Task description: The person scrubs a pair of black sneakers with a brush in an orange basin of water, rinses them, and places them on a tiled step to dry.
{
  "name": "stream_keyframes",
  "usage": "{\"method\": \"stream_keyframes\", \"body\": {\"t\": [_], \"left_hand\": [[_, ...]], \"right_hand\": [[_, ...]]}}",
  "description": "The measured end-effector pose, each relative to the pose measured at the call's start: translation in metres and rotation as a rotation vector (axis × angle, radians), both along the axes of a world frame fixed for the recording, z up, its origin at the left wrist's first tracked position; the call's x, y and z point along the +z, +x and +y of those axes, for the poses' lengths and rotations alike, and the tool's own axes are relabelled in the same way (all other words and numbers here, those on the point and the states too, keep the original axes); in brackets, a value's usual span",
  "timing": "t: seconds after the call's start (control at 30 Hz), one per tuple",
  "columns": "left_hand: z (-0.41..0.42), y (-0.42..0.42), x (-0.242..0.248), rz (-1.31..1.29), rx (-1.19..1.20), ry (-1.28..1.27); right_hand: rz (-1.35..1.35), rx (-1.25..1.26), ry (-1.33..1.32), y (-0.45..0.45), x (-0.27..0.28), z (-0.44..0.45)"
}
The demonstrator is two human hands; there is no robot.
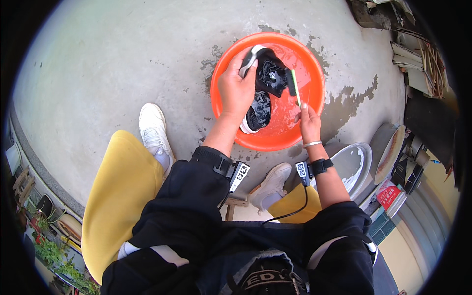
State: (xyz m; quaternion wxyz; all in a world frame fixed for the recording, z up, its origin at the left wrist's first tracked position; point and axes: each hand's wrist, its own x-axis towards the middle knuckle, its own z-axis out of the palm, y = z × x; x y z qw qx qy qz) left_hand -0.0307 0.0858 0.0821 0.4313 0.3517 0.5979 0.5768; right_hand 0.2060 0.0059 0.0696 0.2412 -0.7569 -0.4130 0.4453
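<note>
My left hand grips a wet black shoe by its white sole, thumb on the sole's edge, and holds it above an orange plastic basin. In my right hand is the green handle of a scrub brush; its dark bristles touch or nearly touch the held shoe's dark opening end. A second black shoe with a white sole sits in the basin below the first, partly behind my left hand and wrist. Shallow water lies in the basin, and suds are on the shoes.
Concrete floor with wet patches surrounds the basin. Near my right forearm stands a metal tub with pale residue, beside a round pan-like vessel. My white-shod feet flank the near side. Bundled sticks and cardboard are at upper right, plants at lower left.
</note>
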Motion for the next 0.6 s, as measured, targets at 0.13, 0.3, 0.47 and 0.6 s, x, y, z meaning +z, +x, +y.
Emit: {"method": "stream_keyframes", "body": {"t": [0.13,0.3,0.47,0.6], "left_hand": [[0.006,0.004,0.019,0.199,-0.124,0.060],[0.004,0.011,0.026,0.266,-0.328,0.251],[-0.003,0.021,0.030,0.270,-0.437,0.284],[-0.005,0.029,0.031,0.295,-0.452,0.293]], "right_hand": [[-0.845,0.665,-0.083,0.002,0.025,0.006],[-1.070,0.781,0.178,0.002,0.028,0.021],[-0.203,0.301,-0.507,0.005,0.006,0.011],[-0.097,0.253,-0.518,0.004,0.005,0.006]]}}
